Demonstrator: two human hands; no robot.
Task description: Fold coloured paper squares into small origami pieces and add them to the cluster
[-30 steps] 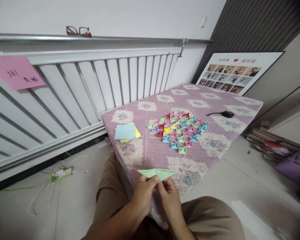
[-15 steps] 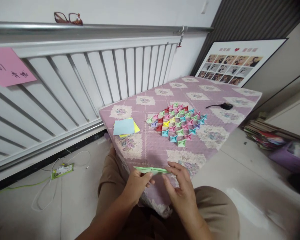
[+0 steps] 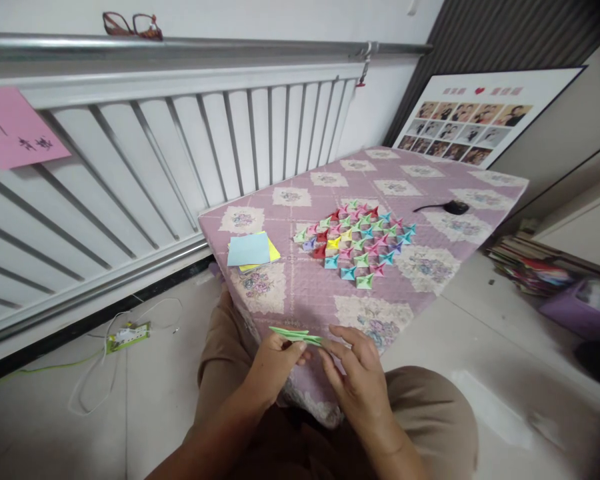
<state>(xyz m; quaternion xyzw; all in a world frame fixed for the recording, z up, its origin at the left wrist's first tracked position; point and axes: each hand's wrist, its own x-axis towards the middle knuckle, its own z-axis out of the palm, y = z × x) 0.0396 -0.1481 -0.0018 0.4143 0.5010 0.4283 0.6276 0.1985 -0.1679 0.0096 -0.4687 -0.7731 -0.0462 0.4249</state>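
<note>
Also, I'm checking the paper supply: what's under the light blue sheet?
Yellow paper sticks out beneath the light blue sheet. The rest is covered, so the number of sheets can't be seen.

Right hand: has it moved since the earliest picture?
Yes, rightward: against the flower patch just beyond it, the right hand has shifted away from the left hand, to the right end of the green folded paper.

The folded paper [image 3: 296, 335] is light green; the tablecloth [image 3: 310, 280] is purple with cream floral patches
</note>
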